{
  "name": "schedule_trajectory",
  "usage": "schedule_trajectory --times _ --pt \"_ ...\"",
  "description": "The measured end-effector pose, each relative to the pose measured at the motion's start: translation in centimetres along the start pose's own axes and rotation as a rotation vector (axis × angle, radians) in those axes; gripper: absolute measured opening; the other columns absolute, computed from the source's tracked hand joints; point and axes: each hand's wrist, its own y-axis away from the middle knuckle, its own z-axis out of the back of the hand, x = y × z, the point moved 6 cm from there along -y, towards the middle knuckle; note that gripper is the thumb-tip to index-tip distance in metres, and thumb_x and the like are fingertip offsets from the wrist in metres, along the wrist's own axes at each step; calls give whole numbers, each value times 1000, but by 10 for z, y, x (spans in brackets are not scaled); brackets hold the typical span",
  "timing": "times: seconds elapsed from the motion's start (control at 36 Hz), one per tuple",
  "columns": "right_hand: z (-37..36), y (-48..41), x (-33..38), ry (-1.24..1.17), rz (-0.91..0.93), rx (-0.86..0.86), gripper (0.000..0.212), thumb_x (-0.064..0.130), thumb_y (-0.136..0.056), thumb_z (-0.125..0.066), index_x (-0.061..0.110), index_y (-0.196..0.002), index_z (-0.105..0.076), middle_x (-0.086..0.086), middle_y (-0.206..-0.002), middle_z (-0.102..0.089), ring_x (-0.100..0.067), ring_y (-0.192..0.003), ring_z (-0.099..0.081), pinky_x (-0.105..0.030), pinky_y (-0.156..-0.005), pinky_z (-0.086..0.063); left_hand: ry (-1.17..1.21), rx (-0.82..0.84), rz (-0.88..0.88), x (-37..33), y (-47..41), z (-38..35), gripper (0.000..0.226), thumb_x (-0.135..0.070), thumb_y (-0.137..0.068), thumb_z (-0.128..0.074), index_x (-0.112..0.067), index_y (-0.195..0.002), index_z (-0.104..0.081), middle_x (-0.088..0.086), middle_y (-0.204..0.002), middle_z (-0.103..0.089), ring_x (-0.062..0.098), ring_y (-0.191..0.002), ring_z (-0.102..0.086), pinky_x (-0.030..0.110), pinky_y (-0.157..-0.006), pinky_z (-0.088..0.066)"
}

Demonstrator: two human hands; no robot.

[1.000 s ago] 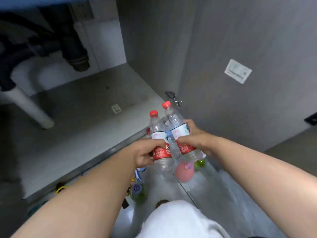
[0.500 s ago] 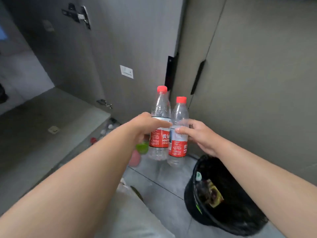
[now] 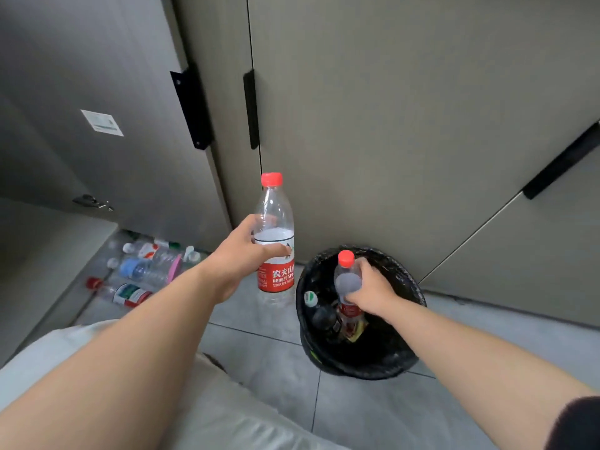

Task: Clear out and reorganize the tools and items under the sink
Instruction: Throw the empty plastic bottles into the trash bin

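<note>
My left hand [image 3: 242,254] grips a clear plastic bottle [image 3: 276,277] with a red cap and red label, held upright above the floor just left of the bin. My right hand [image 3: 370,289] holds a second red-capped bottle [image 3: 346,277] upright inside the mouth of the black bin [image 3: 407,352]. The bin is lined with a black bag and holds a few other bottles and a wrapper.
Several more plastic bottles [image 3: 143,271] lie on the floor by the open cabinet door [image 3: 107,141] at the left. Closed grey cabinet doors [image 3: 389,125] with black handles stand behind the bin. My knee in light trousers [image 3: 207,410] is at the bottom.
My view has swung right from the sink cabinet to the bin. My hands have parted: the right one has lowered its bottle into the bin, the left one still holds its bottle up.
</note>
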Motion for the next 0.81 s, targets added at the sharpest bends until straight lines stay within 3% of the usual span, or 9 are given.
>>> schedule_trajectory --times 0.11,0.25,0.31,0.39,0.44,0.53,0.61,0.67,0.81 --pt "-22 -13 -22 27 -41 -3 53 23 -76 -74 34 -119 -44 -8 -115 -47 -29 -89 -54 -37 -85 -50 12 10 -33 -5 -4 -1 53 -33 -75 -86 -39 -123 -62 -4 -113 -75 16 -104 -73 41 -94 -56" --pt "-25 -25 -31 -71 -92 -82 65 27 -83 -74 31 -137 -39 -6 -127 -49 -21 -98 -56 -30 -79 -43 -3 -9 -53 -12 -5 0 52 -32 -80 -85 -34 -126 -63 -4 -116 -74 17 -109 -71 44 -99 -55" --pt "-15 -24 -23 -140 -68 -165 47 26 -86 -71 30 -125 -47 0 -122 -55 -14 -93 -57 -26 -76 -43 -29 -6 -52 -14 -5 -2 53 -30 -81 -85 -33 -128 -62 -5 -116 -73 15 -109 -70 41 -99 -55" --pt "8 -15 11 -424 36 -221 12 35 -87 -68 33 -96 -60 6 -94 -67 -13 -83 -65 -23 -72 -47 -71 20 -69 -17 -5 -8 46 -28 -82 -84 -30 -122 -63 -9 -112 -74 12 -105 -71 32 -90 -57" --pt "22 -2 47 -658 144 -122 26 55 -81 -63 34 -95 -68 7 -89 -71 -12 -85 -68 -25 -73 -50 -68 48 -73 -19 -4 -14 44 -26 -82 -84 -25 -120 -61 -11 -111 -75 8 -100 -73 26 -81 -56" --pt "38 16 102 -792 313 89 43 67 -82 -60 39 -114 -65 12 -107 -71 -7 -103 -67 -29 -82 -52 -82 85 -93 -23 -3 -23 44 -23 -82 -83 -20 -119 -59 -7 -111 -76 9 -99 -73 23 -79 -56" --pt "47 28 135 -797 408 170 44 59 -82 -69 40 -121 -61 11 -118 -69 -6 -111 -66 -28 -89 -54 -94 103 -147 -28 -1 -27 43 -22 -82 -84 -19 -119 -62 -2 -110 -76 11 -99 -73 25 -82 -57" --pt "51 31 143 -771 426 152 40 52 -80 -75 37 -115 -63 7 -116 -70 -9 -108 -67 -29 -89 -56 -137 112 -180 -31 0 -28 41 -21 -81 -84 -24 -118 -66 -2 -110 -76 10 -98 -72 25 -84 -57" --pt "65 25 128 -633 372 50 39 46 -73 -83 32 -105 -65 1 -106 -73 -16 -99 -71 -33 -87 -58 -144 91 -165 -26 -1 -24 42 -15 -89 -76 -24 -128 -65 -2 -122 -71 12 -114 -68 41 -100 -55"
